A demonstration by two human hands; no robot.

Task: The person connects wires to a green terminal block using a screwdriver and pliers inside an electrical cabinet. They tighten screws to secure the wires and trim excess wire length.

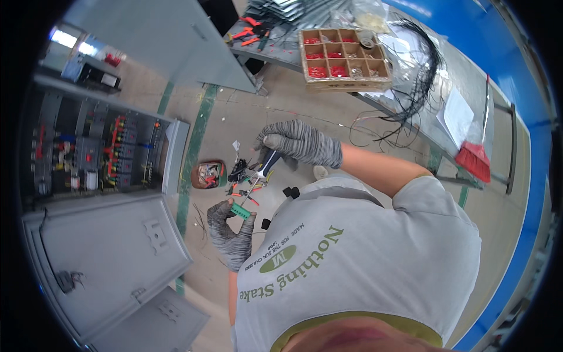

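In my gloved left hand (231,234) is a small green terminal block (239,211), pinched between thumb and fingers. My gloved right hand (298,144) is wrapped round the dark blue and white handle of a screwdriver (268,164). The screwdriver's thin shaft slants down toward the green block; whether its tip sits in a screw is too small to tell. Both gloves are striped grey knit. Beneath my hands, several hand tools with red and yellow handles (245,193) lie on the floor, next to a brownish tool bag (209,175).
At left stands an open electrical cabinet (88,146) with breakers and wiring; its grey door (111,252) swings toward me. A worktable (281,56) at the far side bears a divided cardboard box (346,84) of red terminals, black cables (431,64) and pliers (249,32). A red broom (474,159) leans nearby.
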